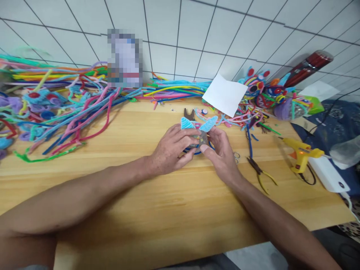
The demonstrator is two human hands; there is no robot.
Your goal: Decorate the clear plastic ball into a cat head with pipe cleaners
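Between my two hands, above the middle of the wooden table, is a small see-through rounded container (pixel 201 138). Two pointed ears of light blue pipe cleaner, a left ear (pixel 186 123) and a right ear (pixel 208 123), stick up from its top. Blue pipe cleaner shows low around it, partly covered by fingers. My left hand (pixel 176 145) is closed over its left side and front. My right hand (pixel 222 152) grips the right side, thumb at the front. Small scissors (pixel 236 156) lie just right of my right hand, and dark plier jaws (pixel 189 114) show behind the ears.
Heaps of coloured pipe cleaners (pixel 81 123) cover the table's left and back. A white paper sheet (pixel 225 95) lies behind my hands, with decorated figures (pixel 254 84) beyond it. At right are yellow-handled pliers (pixel 261 174), a yellow glue gun (pixel 300 153) and a white power bank (pixel 327 174).
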